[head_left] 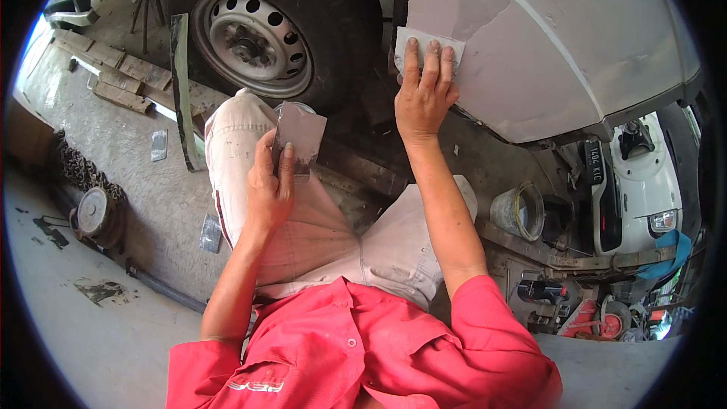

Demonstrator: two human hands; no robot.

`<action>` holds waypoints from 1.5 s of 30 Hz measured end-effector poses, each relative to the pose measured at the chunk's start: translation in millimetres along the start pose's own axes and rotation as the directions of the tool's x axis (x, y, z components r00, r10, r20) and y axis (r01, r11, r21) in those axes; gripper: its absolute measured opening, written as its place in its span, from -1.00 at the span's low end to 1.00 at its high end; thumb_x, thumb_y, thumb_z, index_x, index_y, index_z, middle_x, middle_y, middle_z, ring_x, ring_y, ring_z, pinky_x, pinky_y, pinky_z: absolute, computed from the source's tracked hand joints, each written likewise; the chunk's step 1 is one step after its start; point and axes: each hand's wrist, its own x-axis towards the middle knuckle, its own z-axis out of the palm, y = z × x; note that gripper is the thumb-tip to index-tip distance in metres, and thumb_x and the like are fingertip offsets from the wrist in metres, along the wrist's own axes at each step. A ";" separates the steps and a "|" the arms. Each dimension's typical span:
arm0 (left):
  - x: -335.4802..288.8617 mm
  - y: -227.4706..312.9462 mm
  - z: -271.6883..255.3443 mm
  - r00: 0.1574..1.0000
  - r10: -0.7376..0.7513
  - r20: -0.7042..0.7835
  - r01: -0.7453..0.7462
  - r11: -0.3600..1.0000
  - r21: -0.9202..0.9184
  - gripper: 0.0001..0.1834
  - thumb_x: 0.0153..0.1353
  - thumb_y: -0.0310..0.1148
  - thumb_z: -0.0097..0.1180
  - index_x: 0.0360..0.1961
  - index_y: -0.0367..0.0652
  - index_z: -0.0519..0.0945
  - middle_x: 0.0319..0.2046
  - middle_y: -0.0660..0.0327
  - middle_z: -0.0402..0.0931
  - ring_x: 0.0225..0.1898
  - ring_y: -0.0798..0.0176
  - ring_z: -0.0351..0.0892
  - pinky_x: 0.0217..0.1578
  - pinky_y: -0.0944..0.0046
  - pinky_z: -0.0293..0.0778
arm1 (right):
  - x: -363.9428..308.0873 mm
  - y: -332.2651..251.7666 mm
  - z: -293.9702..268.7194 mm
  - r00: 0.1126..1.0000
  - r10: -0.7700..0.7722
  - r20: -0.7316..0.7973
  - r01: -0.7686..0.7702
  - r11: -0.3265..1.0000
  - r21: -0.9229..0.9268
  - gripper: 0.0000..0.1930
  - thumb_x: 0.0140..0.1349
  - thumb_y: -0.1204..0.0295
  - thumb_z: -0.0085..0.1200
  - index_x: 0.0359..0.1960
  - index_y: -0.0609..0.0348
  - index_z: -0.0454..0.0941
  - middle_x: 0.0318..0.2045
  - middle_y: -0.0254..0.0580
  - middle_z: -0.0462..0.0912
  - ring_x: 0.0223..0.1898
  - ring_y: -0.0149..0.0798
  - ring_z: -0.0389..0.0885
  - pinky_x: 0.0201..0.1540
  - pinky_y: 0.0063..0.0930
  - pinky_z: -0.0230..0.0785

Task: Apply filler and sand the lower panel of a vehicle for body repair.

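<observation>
My left hand (269, 191) grips a flat putty board (303, 130), thumb on its grey smeared face, above my left thigh. Behind the board shows part of a round container's rim (297, 106). Up on the right, my right hand (426, 106) holds a thin pale putty spreader (456, 48), its fingers stretched along the sheet. The spreader lies against the grey vehicle panel (515, 83), at the edge of the wheel arch. Pinkish-grey patches of filler cover part of this panel. My right thumb is mostly hidden.
A wheel (254, 45) with a dark tyre stands ahead. Wooden planks (125, 76) and a curved strip (182, 91) are at left, near a round metal piece (94, 210). To the right are a bucket (521, 212), a white car (647, 167) and a blue cloth (666, 254).
</observation>
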 end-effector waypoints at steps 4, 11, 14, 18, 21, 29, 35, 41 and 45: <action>-0.6 -3.1 0.8 1.000 0.022 -0.009 -0.022 1.000 0.015 -0.64 0.53 -0.47 0.05 0.27 -0.34 0.40 -0.14 -0.11 0.68 -0.12 0.03 0.74 -0.08 0.17 0.59 | -17.7 -2.6 7.5 1.000 0.001 0.003 -0.001 1.000 0.000 -0.44 0.44 0.36 0.07 0.47 -0.20 0.35 0.41 -0.21 0.37 0.47 -0.01 0.29 0.05 -0.13 0.23; 0.6 -1.7 1.2 1.000 0.019 -0.009 -0.019 1.000 0.004 -0.65 0.54 -0.47 0.05 0.27 -0.33 0.42 -0.15 -0.09 0.68 -0.13 0.05 0.74 -0.08 0.18 0.58 | -49.9 -11.8 28.7 1.000 0.029 0.000 -0.029 0.999 0.021 -0.43 0.42 0.39 0.08 0.47 -0.20 0.34 0.41 -0.20 0.33 0.48 0.02 0.25 0.03 -0.12 0.24; 0.5 -1.5 1.0 0.999 0.033 -0.025 -0.033 0.999 0.020 -0.65 0.54 -0.46 0.05 0.27 -0.33 0.43 -0.15 -0.09 0.68 -0.13 0.05 0.73 -0.08 0.18 0.58 | -66.1 -17.1 37.5 0.999 0.031 0.024 -0.031 0.999 0.017 -0.18 0.19 0.39 0.37 0.50 -0.20 0.29 0.42 -0.17 0.26 0.48 0.08 0.21 0.01 -0.05 0.28; -1.2 -3.0 4.2 1.000 -0.001 -0.015 0.001 1.000 0.007 -0.65 0.54 -0.46 0.05 0.27 -0.33 0.43 -0.15 -0.09 0.68 -0.12 0.04 0.73 -0.08 0.17 0.58 | -90.3 -27.7 41.4 0.988 0.087 0.126 -0.095 0.994 0.062 -0.18 0.21 0.41 0.34 0.52 -0.17 0.25 0.43 -0.09 0.24 0.48 0.14 0.19 0.04 0.05 0.34; -2.7 -8.2 5.2 0.999 0.020 -0.040 -0.020 1.000 0.000 -0.65 0.54 -0.45 0.05 0.26 -0.34 0.44 -0.15 -0.10 0.68 -0.11 0.05 0.73 -0.08 0.17 0.58 | -100.1 -43.5 14.9 0.943 0.161 0.293 -0.210 0.967 0.144 -0.20 0.20 0.42 0.34 0.50 -0.10 0.28 0.42 -0.04 0.23 0.46 0.18 0.20 0.14 0.16 0.33; 0.6 1.2 -2.8 0.939 -0.319 0.128 0.339 0.800 -0.495 -0.64 0.59 -0.34 0.02 0.30 -0.22 0.43 -0.04 0.27 0.60 -0.02 0.39 0.59 0.01 0.34 0.51 | -41.8 -19.1 -100.0 0.963 0.090 0.255 -0.264 0.518 0.813 -0.43 0.17 0.56 0.19 0.30 0.19 0.54 0.31 0.10 0.50 0.33 0.14 0.47 0.33 0.01 0.30; -2.8 30.5 2.8 0.848 -0.311 0.429 0.523 0.369 -0.768 -0.63 0.57 -0.37 0.04 0.33 -0.14 0.39 0.06 0.33 0.53 0.05 0.53 0.49 0.05 0.42 0.46 | -14.1 8.3 -137.2 0.892 -0.304 0.333 -0.370 -0.071 0.926 -0.53 0.17 0.61 0.01 0.14 0.35 0.68 0.20 0.14 0.68 0.34 0.09 0.56 0.43 -0.14 0.28; -3.4 26.8 -7.2 0.898 -0.287 0.334 0.436 0.472 -0.766 -0.62 0.57 -0.38 0.05 0.33 -0.17 0.39 0.04 0.37 0.52 0.00 0.55 0.44 0.11 0.45 0.36 | -6.5 8.4 -140.8 0.863 -0.247 0.441 -0.392 0.226 0.892 -0.52 0.09 0.58 -0.02 0.07 0.24 0.74 0.11 0.04 0.74 0.27 0.02 0.63 0.27 -0.19 0.39; -1.9 19.3 -18.9 0.923 -0.287 0.257 0.370 0.473 -0.800 -0.53 0.57 -0.41 0.00 0.43 -0.14 0.29 0.17 0.17 0.55 0.15 0.32 0.60 0.17 0.22 0.57 | 4.1 16.3 -129.8 0.834 -0.320 0.450 -0.280 0.458 0.844 -0.58 0.15 0.49 0.08 0.06 0.10 0.76 0.03 -0.05 0.78 0.15 -0.03 0.69 0.13 -0.17 0.43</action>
